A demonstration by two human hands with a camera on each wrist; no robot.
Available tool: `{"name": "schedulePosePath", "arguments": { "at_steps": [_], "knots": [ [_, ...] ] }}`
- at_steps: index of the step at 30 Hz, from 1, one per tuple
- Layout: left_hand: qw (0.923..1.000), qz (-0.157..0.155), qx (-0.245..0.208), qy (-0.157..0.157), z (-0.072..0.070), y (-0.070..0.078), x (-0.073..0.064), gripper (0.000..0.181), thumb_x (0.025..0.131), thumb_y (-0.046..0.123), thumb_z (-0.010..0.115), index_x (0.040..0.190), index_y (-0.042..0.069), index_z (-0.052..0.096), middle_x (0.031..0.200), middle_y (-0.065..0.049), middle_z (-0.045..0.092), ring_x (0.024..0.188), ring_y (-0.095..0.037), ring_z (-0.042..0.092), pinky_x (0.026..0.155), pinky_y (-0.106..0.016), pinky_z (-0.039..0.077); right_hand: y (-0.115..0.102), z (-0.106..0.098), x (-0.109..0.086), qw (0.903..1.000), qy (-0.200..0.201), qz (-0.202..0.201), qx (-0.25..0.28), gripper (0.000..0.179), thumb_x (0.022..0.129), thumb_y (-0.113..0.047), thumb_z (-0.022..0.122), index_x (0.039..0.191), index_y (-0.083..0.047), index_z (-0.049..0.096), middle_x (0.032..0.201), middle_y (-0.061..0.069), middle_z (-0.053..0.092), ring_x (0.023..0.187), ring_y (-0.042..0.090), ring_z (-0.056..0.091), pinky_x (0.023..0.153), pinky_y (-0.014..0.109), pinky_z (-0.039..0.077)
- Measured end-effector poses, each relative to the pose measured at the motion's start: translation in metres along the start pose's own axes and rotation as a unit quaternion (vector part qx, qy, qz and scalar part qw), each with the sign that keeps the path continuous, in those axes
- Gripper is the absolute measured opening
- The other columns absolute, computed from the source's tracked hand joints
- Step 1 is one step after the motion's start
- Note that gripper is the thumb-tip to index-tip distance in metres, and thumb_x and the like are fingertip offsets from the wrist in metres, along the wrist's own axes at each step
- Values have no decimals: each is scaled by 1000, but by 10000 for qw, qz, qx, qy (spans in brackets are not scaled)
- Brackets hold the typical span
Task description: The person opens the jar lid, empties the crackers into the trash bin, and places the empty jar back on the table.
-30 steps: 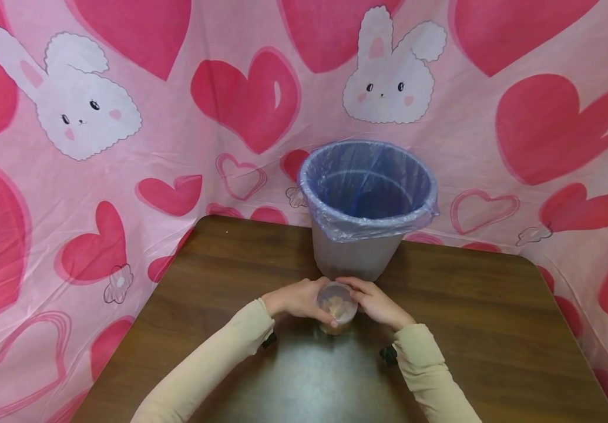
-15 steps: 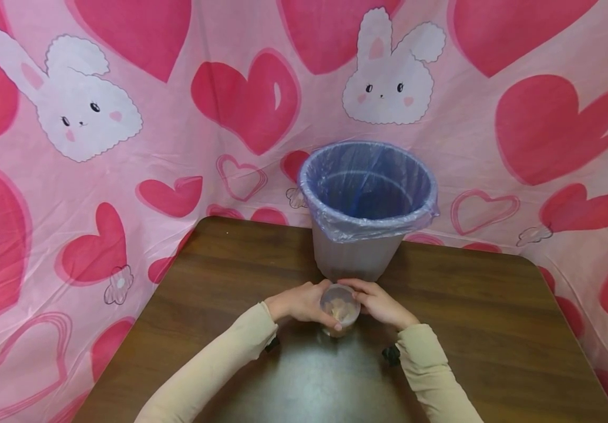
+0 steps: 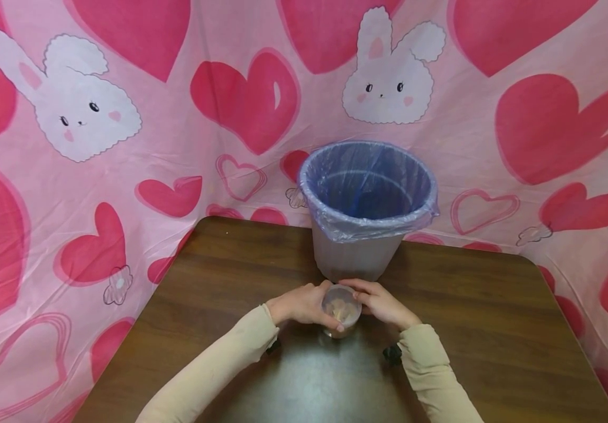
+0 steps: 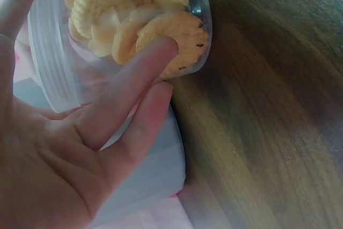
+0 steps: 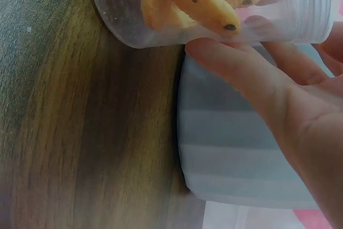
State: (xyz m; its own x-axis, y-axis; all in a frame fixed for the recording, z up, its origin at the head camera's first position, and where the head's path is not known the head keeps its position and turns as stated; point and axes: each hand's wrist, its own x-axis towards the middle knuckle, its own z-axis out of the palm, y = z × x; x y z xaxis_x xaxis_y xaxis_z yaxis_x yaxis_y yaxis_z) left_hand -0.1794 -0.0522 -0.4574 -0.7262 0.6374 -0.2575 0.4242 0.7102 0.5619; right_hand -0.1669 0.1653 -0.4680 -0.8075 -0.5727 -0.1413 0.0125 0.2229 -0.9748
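A clear plastic jar of cookies (image 3: 342, 311) stands on the brown table with its pale, ridged lid (image 4: 48, 46) on top. My left hand (image 3: 308, 304) holds it from the left, the thumb lying across the front of the lid. From the right, my right hand (image 3: 383, 304) grips the lid's edge, and its fingers run along the jar's far side. Through the wall show several round yellow cookies (image 4: 107, 1), one of them dotted with dark specks. Fingers of the right hand (image 5: 278, 87) touch the jar's side in the right wrist view.
Just behind the jar stands a pale waste bin (image 3: 353, 258) lined with a blue-purple bag (image 3: 369, 226). The wooden table (image 3: 494, 329) reaches back to a pink curtain (image 3: 166, 129) printed with hearts and rabbits.
Both hands and the jar have shifted slightly to the right and a little nearer. The grip on the jar looks the same, and the bin has not moved.
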Motion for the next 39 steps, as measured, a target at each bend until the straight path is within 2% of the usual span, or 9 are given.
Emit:
{"name": "schedulePosePath", "arguments": {
  "at_steps": [8, 24, 33, 39],
  "knots": [
    [9998, -118, 115, 124, 3, 6, -1, 100, 54, 75, 62, 125, 9, 38, 99, -5, 60, 77, -7, 56, 67, -22, 46, 1, -1, -1, 10000, 28, -24, 74, 40, 95, -9, 37, 134, -1, 38, 135, 20, 39, 119, 39, 39, 84, 39, 48],
    [9991, -241, 259, 223, 5, 13, -3, 100, 54, 77, 60, 122, 9, 37, 104, -8, 59, 80, -10, 57, 70, -24, 46, -1, -5, -2, 9999, 89, 64, 49, 39, 94, -11, 39, 132, -2, 41, 132, 18, 43, 117, 38, 42, 81, 38, 49],
    [9982, -377, 357, 297, 9, 17, -5, 103, 53, 79, 58, 122, 6, 38, 101, -9, 60, 77, -11, 57, 67, -24, 46, 1, -5, -3, 9998, 96, 108, 122, 37, 94, -12, 39, 131, -3, 43, 132, 19, 44, 119, 41, 39, 84, 40, 48],
    [9981, -375, 356, 332, 12, 19, -6, 103, 54, 79, 57, 122, 4, 38, 98, -9, 61, 73, -10, 57, 64, -24, 46, 0, -4, -5, 9998, 89, 99, 113, 38, 95, -11, 38, 131, 0, 42, 130, 20, 44, 117, 40, 42, 84, 39, 48]
  ]
}}
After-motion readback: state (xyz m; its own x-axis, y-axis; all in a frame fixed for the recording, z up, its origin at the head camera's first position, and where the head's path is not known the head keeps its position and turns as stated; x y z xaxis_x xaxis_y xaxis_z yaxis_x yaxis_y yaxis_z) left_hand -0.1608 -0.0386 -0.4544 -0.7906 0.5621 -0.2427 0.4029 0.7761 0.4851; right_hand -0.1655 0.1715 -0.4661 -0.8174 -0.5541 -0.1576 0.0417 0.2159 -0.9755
